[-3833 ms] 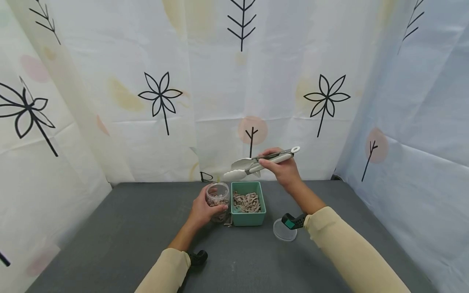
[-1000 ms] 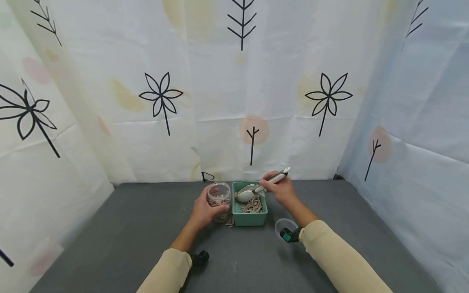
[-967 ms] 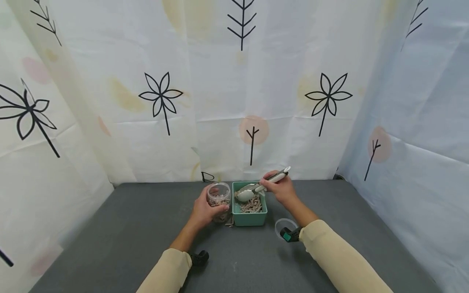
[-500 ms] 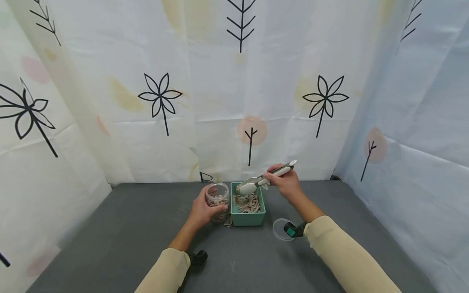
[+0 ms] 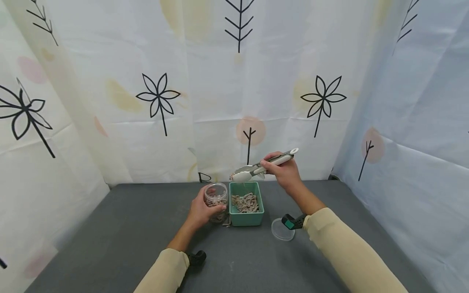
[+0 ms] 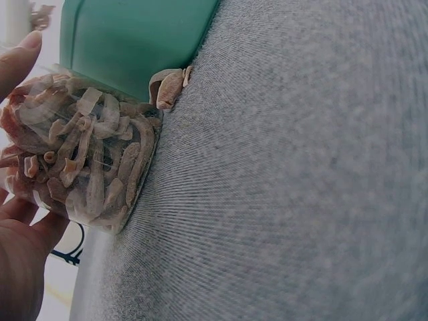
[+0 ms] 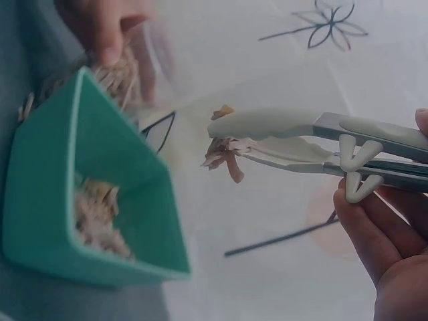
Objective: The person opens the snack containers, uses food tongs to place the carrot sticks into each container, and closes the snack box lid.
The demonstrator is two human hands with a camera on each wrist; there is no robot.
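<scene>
My left hand (image 5: pixel 200 209) grips a clear plastic jar (image 5: pixel 217 202) that stands upright without its lid. Pale brownish-pink strips (image 6: pixel 100 147) fill much of the jar in the left wrist view. Against its right side stands a green rectangular box (image 5: pixel 247 219), with more strips (image 5: pixel 246 203) heaped on its floor. White-and-grey kitchen tongs (image 5: pixel 276 160) are held by my right hand (image 5: pixel 287 175), their heads above the box's back edge. Between those heads a small bunch of strips (image 7: pixel 227 150) is pinched, as the right wrist view shows.
A clear round lid (image 5: pixel 283 230) lies on the dark grey table (image 5: pixel 234 260), right of the box and below my right wrist. A few loose strips (image 6: pixel 169 87) lie on the tabletop between jar and box. A patterned white curtain (image 5: pixel 220 97) rises behind the table.
The tongs have lifted up out of the green box, now with a bunch of strips between their heads. My left hand and the jar have stayed in place.
</scene>
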